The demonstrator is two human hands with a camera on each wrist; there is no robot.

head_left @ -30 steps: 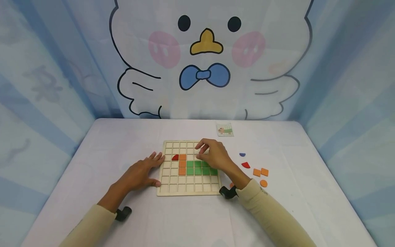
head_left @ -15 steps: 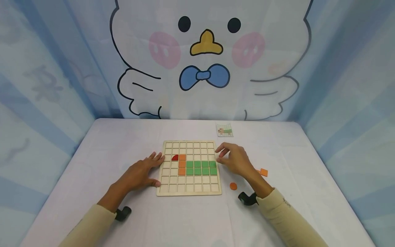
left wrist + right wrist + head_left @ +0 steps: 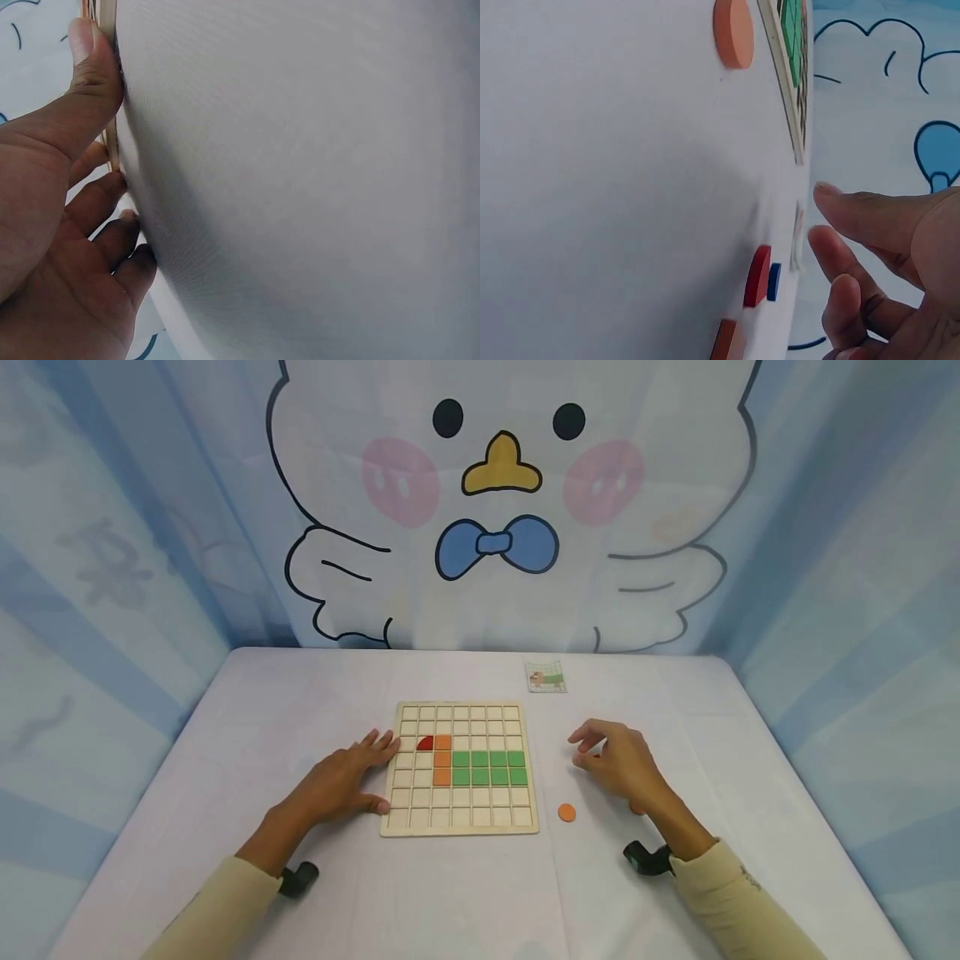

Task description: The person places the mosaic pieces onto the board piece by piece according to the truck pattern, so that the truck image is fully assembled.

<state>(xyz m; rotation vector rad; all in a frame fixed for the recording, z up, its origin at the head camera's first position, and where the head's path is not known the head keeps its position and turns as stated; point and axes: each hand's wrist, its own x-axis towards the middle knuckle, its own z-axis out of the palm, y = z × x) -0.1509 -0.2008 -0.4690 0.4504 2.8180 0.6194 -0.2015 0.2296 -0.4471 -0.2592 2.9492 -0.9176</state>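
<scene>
A wooden grid board [image 3: 459, 822] lies on the white table. It carries a red quarter-circle [image 3: 426, 742], three orange squares [image 3: 443, 758] and two rows of green squares [image 3: 489, 767]. My left hand [image 3: 367, 777] rests flat on the table, its fingers and thumb [image 3: 94, 60] touching the board's left edge [image 3: 109, 22]. My right hand [image 3: 579, 750] hovers right of the board with loosely curled fingers [image 3: 840, 247], holding nothing. Under it lie a red piece [image 3: 757, 276], a blue piece [image 3: 773, 281] and an orange piece [image 3: 724, 341]. An orange disc [image 3: 566, 812] lies beside the board.
A small pattern card [image 3: 546, 677] lies at the back of the table, beyond the board. A printed curtain with a cartoon bird [image 3: 495, 493] hangs behind the table, and blue curtains close both sides. The table's front edge is near my sleeves.
My right hand has left the board's green squares and moved right to above the loose pieces. The green rows now show in full. My left hand has not moved.
</scene>
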